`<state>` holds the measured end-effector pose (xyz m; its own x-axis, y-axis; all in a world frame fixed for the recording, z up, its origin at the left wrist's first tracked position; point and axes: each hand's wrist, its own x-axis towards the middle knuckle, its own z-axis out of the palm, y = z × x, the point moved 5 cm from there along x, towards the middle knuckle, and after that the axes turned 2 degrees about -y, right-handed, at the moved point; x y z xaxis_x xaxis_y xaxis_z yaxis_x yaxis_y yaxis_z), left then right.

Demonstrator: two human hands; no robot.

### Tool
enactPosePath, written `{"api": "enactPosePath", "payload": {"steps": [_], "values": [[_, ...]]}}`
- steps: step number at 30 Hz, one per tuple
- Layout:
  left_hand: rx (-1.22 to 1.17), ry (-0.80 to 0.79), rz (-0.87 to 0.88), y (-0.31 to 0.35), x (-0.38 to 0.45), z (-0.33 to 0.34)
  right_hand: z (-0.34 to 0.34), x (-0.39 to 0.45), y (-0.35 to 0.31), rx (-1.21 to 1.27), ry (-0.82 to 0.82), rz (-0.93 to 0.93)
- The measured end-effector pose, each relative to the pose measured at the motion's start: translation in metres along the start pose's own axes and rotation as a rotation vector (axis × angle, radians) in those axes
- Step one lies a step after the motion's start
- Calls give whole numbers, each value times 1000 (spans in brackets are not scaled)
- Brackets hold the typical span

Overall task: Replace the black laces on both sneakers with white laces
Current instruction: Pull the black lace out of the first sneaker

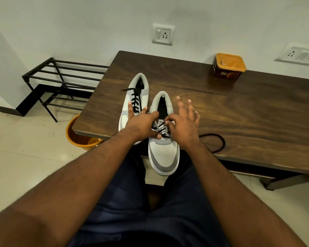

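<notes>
Two grey-and-white sneakers stand on a dark wooden table (221, 107). The left sneaker (141, 86) is fully laced in black. The right sneaker (163, 155) hangs its toe over the table's front edge and has black lace only in its lower eyelets. My left hand (141, 125) rests across both shoes, with its thumb pressing the lace near the right shoe's lowest eyelets. My right hand (183, 123) pinches the black lace (161, 130) at the tongue between thumb and forefinger, the other fingers spread. The loose part of the black lace (219, 141) loops on the table to the right.
An orange-rimmed brown tub (228, 68) stands at the back of the table. A black metal shoe rack (61, 82) is by the wall on the left. An orange bucket (78, 136) sits on the floor under the table's left corner. My knees are under the front edge.
</notes>
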<state>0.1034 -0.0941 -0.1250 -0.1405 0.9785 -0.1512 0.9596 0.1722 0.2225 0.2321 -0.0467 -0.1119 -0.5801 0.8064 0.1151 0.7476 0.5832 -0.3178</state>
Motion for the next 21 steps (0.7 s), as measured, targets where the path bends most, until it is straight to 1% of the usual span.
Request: {"api": "enactPosePath", "payload": {"steps": [2,6,8,9,11,14,15,17,18,21], "values": [[-3,-4,1,-1,0,0,-10,1,13,82,102,96],[-8,-13,0,0,0,-1,-37,-2,45,387,359,380],[13,-22,1,-1,1,1,-40,-6,54,418,425,445],[23,-15,6,-1,3,2,-38,-6,54,402,416,429],[30,-10,6,0,4,2,-30,-4,41,320,326,300],[28,-10,3,-1,5,3,-14,-1,8,94,109,34],[27,-7,5,-2,6,3,-8,0,0,27,31,-30],[20,-7,3,-2,7,4,1,1,-9,-59,-85,-80],[15,-8,2,-3,6,4,4,1,-11,-78,-112,-84],[10,-5,-4,-1,4,4,5,2,-12,-97,-105,-73]]}}
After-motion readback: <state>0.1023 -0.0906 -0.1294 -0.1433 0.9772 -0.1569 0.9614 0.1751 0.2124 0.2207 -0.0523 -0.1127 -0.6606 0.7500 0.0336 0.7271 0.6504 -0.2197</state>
